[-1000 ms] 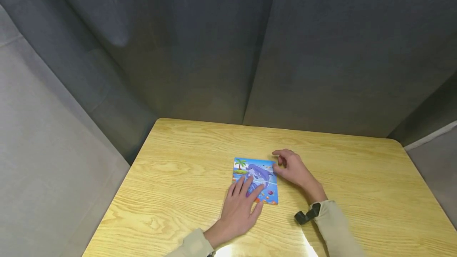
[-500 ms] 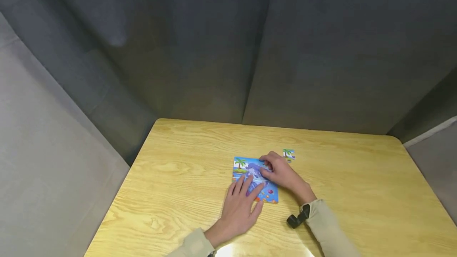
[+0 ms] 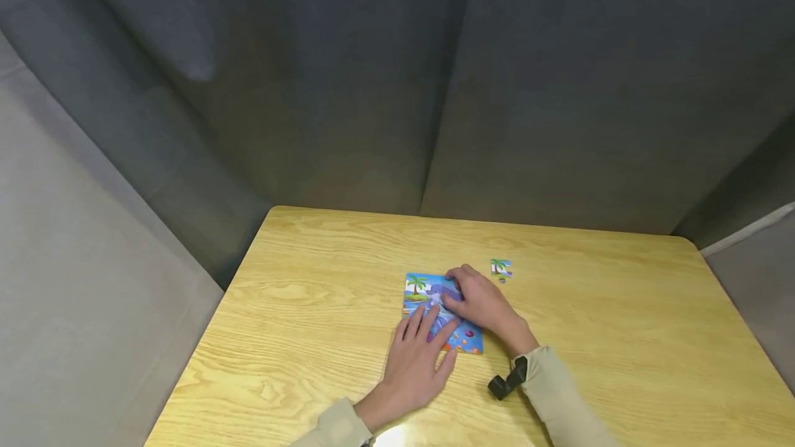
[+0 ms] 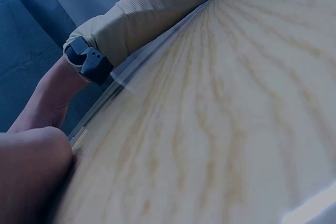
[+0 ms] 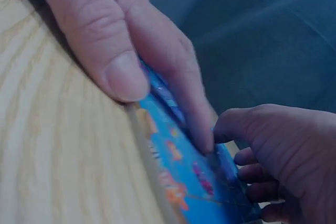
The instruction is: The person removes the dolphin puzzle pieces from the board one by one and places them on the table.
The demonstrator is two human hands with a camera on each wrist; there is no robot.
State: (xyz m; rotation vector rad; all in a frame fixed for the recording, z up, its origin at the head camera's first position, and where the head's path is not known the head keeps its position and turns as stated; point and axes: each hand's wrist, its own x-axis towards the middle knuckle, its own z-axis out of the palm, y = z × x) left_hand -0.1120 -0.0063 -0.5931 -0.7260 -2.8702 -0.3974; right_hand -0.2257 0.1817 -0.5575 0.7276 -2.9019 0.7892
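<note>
A square dolphin jigsaw puzzle with a palm tree in its corner lies flat on the table. My left hand rests on its lower left part, fingers spread and straight; in the right wrist view, the left thumb sits at the near edge and a finger lies on the picture. My right hand is over the upper right of the puzzle, thumb and index finger apart on the dolphin, the other fingers loosely bent. That hand covers part of the dolphin. Nothing shows between its fingertips.
A small palm-tree puzzle piece lies beyond the right hand, with a tiny round part at its lower side. The wooden table ends before a dark grey curtain. A black wrist mount sticks out from the right wrist.
My right hand has moved left from the puzzle's right edge onto the dolphin, bringing the small palm-tree piece into view. The left hand and puzzle have stayed put.
</note>
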